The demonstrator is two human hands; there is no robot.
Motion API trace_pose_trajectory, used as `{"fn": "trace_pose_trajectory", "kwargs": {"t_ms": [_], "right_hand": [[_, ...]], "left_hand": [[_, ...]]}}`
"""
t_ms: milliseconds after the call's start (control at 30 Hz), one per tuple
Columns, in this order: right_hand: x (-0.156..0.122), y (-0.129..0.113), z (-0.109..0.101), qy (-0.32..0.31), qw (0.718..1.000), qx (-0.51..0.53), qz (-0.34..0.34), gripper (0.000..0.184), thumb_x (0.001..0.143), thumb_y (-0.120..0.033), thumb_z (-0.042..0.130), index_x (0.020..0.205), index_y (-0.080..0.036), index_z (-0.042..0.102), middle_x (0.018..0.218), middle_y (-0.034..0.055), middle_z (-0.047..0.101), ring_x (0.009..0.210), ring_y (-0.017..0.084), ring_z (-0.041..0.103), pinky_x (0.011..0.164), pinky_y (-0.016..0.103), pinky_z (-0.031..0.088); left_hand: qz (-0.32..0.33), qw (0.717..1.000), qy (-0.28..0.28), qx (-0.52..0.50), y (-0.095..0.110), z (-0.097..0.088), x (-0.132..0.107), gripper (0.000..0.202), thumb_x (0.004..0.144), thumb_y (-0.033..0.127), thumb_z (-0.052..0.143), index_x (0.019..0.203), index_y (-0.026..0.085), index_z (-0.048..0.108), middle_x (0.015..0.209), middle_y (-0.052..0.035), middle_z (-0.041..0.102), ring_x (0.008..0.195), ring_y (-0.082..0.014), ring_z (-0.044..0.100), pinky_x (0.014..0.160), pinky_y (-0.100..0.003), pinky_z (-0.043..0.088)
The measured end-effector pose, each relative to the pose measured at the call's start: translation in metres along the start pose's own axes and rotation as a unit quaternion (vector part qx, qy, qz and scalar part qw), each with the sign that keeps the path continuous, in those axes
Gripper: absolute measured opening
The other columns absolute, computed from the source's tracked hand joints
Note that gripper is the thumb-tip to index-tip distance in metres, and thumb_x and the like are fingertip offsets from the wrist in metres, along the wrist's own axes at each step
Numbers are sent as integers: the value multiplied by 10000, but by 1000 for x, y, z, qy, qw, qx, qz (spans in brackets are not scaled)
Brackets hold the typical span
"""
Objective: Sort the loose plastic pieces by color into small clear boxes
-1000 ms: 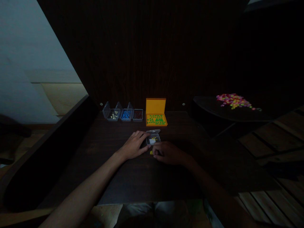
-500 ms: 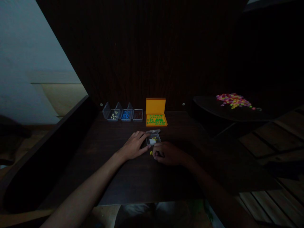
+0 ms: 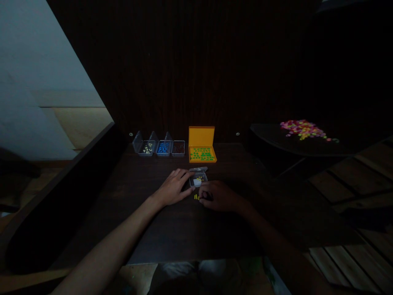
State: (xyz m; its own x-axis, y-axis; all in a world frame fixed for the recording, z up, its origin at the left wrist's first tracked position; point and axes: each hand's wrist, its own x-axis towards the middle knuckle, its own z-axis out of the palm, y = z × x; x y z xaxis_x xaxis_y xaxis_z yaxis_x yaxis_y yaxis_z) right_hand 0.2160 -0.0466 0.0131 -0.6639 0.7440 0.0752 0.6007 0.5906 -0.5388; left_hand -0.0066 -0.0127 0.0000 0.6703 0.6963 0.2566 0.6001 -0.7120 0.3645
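A small clear plastic box [image 3: 192,184] with its lid raised at the back sits on the dark table, holding a white slip [image 3: 197,182] and several yellow bits [image 3: 201,179]. My left hand [image 3: 174,187] grips its left side, thumb at the front corner and fingers by the lid. Just in front of the box lie small yellow pieces [image 3: 195,197] in a short row. Beside them my right hand [image 3: 219,196] is closed, fingertips pinched against the right end of the row. Whatever its fingers hold is hidden.
At the back stand clear boxes with cream [image 3: 147,148], blue [image 3: 163,148] and dark red pieces [image 3: 178,148]. An open orange case [image 3: 201,137] with green pieces is beside them. Colourful bits [image 3: 302,129] lie heaped on a corner shelf [image 3: 270,137] at right. A raised panel [image 3: 70,196] borders the left.
My right hand has shifted slightly right and up, uncovering more of the yellow row in front of the box. My left hand stays on the box.
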Motion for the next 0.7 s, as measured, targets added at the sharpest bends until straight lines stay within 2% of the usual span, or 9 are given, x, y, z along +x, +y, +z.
{"fn": "trace_pose_trajectory", "kwargs": {"t_ms": [133,367,600,700], "right_hand": [[1,1,3,1,1000,-3,5,119,768,-190,642,887,-192,644,765,-7,630,660,120,546,632,228,361],[2,5,6,7,1000,-11,1,84,813,-232,636,872,-180,665,768,-5,641,654,107,547,638,222,361],[1,3,5,17,999,-25,11,245,810,-202,619,1050,-211,673,744,-17,640,634,107,553,648,223,368],[2,1,3,21,999,-41,27,211,799,-229,644,1006,-209,684,711,-21,626,632,112,552,639,224,359]], "left_hand": [[-1,1000,-12,5,0,0,0,465,915,436,477,1308,188,465,1269,-119,540,1170,-265,483,1013,-438,401],[-1,1000,-10,7,1,0,0,469,921,449,459,1309,185,464,1266,-115,541,1173,-266,481,1015,-436,397],[7,1000,-1,2,0,-1,1,462,907,433,488,1306,200,467,1255,-120,550,1157,-272,491,993,-445,413],[6,1000,-2,1,0,-1,1,471,911,444,476,1313,198,466,1251,-121,551,1160,-272,490,996,-445,411]]}}
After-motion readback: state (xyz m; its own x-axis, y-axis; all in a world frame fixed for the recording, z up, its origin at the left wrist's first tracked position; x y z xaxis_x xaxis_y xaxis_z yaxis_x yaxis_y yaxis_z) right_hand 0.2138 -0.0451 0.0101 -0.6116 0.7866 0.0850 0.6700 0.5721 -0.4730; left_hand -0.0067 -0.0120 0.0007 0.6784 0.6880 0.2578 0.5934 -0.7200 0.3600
